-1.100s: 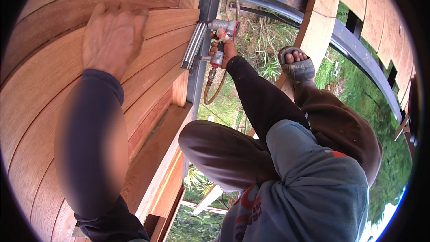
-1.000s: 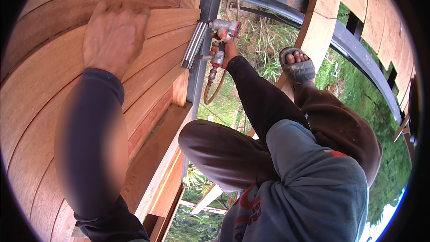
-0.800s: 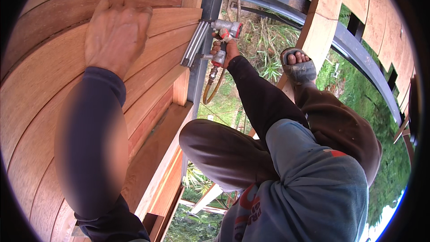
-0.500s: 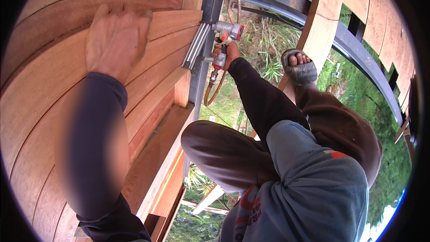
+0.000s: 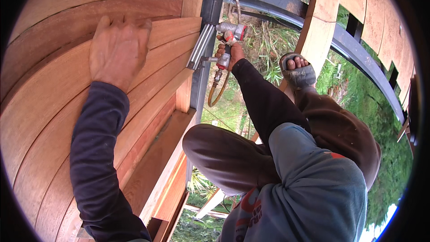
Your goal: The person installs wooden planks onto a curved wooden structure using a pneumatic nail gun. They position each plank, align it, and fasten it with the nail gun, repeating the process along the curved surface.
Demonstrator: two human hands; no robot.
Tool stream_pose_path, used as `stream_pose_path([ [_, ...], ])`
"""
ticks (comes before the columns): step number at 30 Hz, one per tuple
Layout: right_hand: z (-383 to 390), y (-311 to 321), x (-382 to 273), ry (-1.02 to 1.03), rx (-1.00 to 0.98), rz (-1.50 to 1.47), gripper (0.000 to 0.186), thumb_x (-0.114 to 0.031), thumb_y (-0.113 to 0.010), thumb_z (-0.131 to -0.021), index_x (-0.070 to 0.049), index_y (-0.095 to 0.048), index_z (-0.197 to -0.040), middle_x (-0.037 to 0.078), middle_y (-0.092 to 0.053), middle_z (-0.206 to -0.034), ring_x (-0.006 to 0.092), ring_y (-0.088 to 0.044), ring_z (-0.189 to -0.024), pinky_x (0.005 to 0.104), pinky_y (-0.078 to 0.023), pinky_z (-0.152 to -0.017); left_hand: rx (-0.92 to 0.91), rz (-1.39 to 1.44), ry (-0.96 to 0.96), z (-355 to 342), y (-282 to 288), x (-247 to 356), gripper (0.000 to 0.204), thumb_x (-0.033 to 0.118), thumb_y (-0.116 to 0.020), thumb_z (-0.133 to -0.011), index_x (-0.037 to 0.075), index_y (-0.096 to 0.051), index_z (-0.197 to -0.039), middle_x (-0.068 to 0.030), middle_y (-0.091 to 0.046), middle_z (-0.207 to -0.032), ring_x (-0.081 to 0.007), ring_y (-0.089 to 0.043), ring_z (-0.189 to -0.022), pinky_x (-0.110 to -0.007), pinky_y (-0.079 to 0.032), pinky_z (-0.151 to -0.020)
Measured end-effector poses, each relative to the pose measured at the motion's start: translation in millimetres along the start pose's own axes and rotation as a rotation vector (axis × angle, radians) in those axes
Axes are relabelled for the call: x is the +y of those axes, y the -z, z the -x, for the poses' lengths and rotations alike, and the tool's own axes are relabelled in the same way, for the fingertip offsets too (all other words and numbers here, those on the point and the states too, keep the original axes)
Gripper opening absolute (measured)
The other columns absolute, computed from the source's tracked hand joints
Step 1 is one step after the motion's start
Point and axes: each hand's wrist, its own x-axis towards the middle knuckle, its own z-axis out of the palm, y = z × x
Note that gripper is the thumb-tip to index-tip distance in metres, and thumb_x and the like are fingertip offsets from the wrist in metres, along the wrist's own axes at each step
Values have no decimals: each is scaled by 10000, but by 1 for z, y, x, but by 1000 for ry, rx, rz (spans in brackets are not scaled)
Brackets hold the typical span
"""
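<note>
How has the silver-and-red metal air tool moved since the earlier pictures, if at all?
Yes: the air tool has shifted slightly up and right in view, against the pale rectangular wooden block.

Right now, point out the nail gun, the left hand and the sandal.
Nail gun (image 5: 227,27): head view, its silver upper body.
Left hand (image 5: 119,54): head view, middle of its back.
Sandal (image 5: 303,76): head view, on its strap.

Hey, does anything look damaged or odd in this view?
Nothing looks spilled. A ragged pale wrapping sits on the nail gun by the right hand, perhaps a makeshift repair. The open-toed sandal right of centre also seems odd, giving little cover around such a tool.
</note>
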Motion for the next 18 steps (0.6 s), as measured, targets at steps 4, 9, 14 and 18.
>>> stream_pose_path([
  [4, -5, 2, -1, -7, -66, 28, 339, -338, -507, -985, -64, -601, -1162, -15, -473, -678, 119, -462, -551, 317, -438, -570, -6, 2, 6, 0, 1, 2, 503, 247, -749, -776, 150, -648, -1260, -124, -662, -1053, -253, -638, -987, -372, -439, -855],
  [9, -8, -5, -1, -28, -72, -3, 345, -389, -573, -967, -74, -603, -1105, -15, -469, -663, 119, -453, -525, 318, -416, -541, 26, 1, 8, 2, -3, 3, 509, 250, -754, -774, 150, -649, -1262, -123, -664, -1032, -253, -636, -984, -372, -438, -851],
  [14, -11, -2, -1, -31, -71, -15, 351, -385, -568, -967, -70, -598, -1118, -21, -458, -662, 114, -453, -526, 316, -419, -542, 25, -9, 2, -3, -5, 6, 511, 250, -760, -772, 153, -652, -1262, -117, -664, -1030, -248, -633, -992, -370, -439, -851],
  [18, -11, 0, 1, -62, -90, -33, 347, -314, -483, -991, -52, -581, -1195, -24, -455, -671, 106, -459, -540, 318, -444, -567, 23, -2, 3, 2, -4, 5, 513, 253, -763, -770, 157, -653, -1262, -113, -665, -1033, -241, -632, -986, -369, -442, -847],
])
